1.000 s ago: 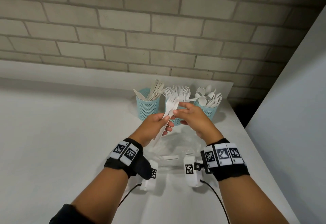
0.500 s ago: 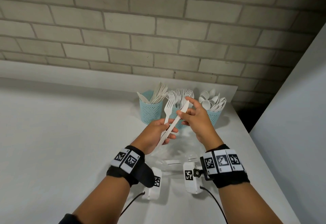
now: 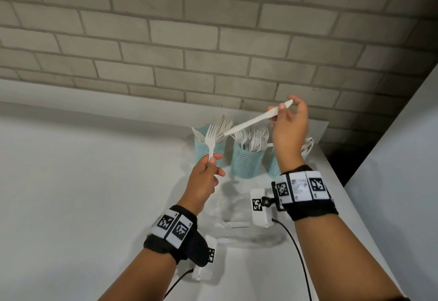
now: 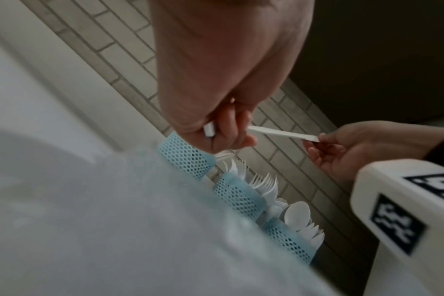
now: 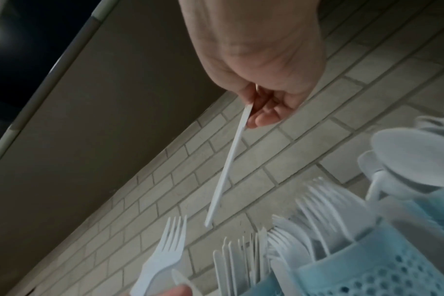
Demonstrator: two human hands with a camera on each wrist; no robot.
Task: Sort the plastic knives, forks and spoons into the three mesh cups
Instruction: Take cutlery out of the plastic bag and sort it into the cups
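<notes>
My left hand (image 3: pixel 211 161) pinches the handle of a white plastic fork (image 3: pixel 210 138) and holds it upright in front of the left mesh cup (image 3: pixel 208 151), which holds knives. My right hand (image 3: pixel 288 108) is raised above the cups and pinches one end of a white knife (image 3: pixel 256 119). The knife slants down to the left, its free end over the left cup. The middle cup (image 3: pixel 246 164) holds forks. The right cup (image 3: pixel 275 166), with spoons, is partly hidden behind my right hand. The right wrist view shows the knife (image 5: pixel 228 164) edge-on and the fork (image 5: pixel 165 250) below it.
A crumpled clear plastic bag (image 3: pixel 239 217) lies on the white table (image 3: pixel 83 194) between my forearms. The cups stand near the table's back right corner, below a brick wall (image 3: pixel 189 51). A white panel (image 3: pixel 403 158) rises to the right past the table edge.
My right hand drew the knife out of my left hand's bundle and lifted it up and to the right. The left hand kept the fork and stayed low.
</notes>
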